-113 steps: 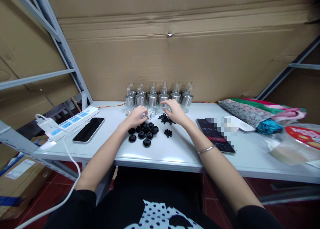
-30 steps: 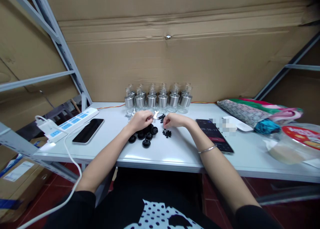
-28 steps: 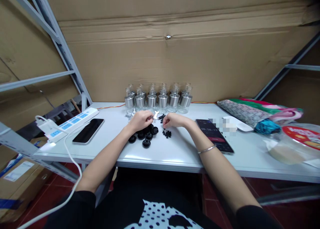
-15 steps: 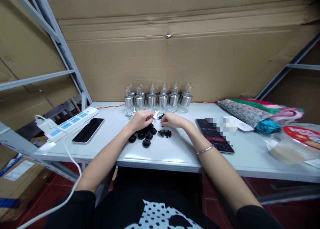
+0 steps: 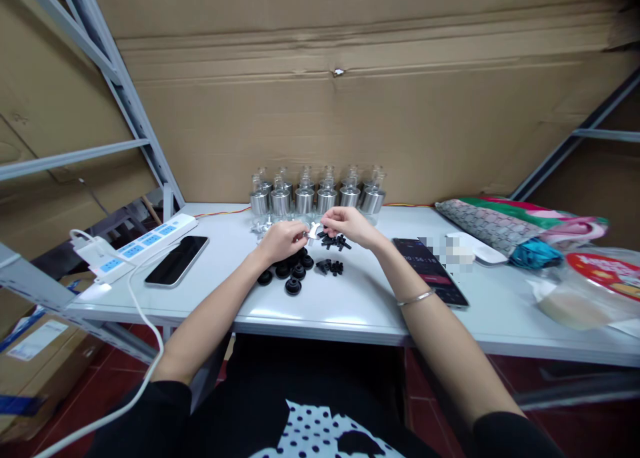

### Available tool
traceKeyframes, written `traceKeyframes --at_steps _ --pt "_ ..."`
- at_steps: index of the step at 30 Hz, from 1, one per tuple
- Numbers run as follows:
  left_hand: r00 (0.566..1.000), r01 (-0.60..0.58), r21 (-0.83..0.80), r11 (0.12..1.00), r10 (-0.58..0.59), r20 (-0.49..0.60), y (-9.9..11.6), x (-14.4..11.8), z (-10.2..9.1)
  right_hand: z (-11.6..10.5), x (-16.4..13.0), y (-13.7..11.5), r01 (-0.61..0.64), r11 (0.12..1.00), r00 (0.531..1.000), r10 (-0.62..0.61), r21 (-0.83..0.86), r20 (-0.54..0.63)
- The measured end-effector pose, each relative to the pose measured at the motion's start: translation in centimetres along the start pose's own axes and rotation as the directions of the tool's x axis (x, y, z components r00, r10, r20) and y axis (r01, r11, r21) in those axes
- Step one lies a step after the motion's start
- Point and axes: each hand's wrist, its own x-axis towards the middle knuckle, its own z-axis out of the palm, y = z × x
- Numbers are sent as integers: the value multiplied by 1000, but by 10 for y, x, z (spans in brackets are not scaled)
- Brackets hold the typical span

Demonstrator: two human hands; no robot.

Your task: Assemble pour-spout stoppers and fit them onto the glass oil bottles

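Since half a second ago the right hand (image 5: 350,225) has lifted a little and drawn back toward the row of jars (image 5: 317,195), uncovering a scatter of small black pins (image 5: 336,241) on the tabletop (image 5: 350,298) that it had hidden; the left hand (image 5: 281,239) has hardly shifted. Between the two hands sits a small silvery metal fitting (image 5: 313,230), bright and flat-looking with short prongs, held just in front of the jars and above the tabletop. The left hand's fingers are closed on its near end. The right hand's fingertips are pinched together at its far end, though whether they grip the fitting itself or a tiny black piece pressed against it is too small to make out. The fitting's exact shape is blurred at this range. In front of the jars, under and beside the left hand, lies a cluster of black rubber caps (image 5: 293,275), some partly hidden by the hand, and just beside them a smaller heap of black bits (image 5: 330,267). More silvery fittings (image 5: 260,228) lie at the left end of the jar row, half masked by the left hand's knuckles. The jars are glass with metal collars; the back ones are largely hidden by the front ones.
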Motion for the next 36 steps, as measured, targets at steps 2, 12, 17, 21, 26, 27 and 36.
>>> traceKeyframes --at_steps 2,12,17,21,26,27,36 --pt "1000 -1 -5 1000 1 -2 0 0 0 0 2 1 2 999 999 -1 36 -36" --pt "1000 2 -17 1000 -3 -18 1 0 0 4 2 3 -54 950 996 73 306 -50" --pt "1000 0 -28 1000 -1 -21 1 0 -1 5 1 2 0 955 997 22 298 -70" --pt "1000 -3 -32 999 2 -28 1 0 0 4 1 1 14 966 999 -1 260 -52" --pt "1000 -4 -10 1000 4 -20 2 1 0 6 0 -3 20 969 997 -2 246 -72" --pt "1000 -7 -4 1000 6 -17 2 1 0 7 0 -4 19 969 997 0 244 -77" --pt "999 -18 -2 1000 18 -30 1 0 2 9 1 -1 45 986 995 -28 163 -100"
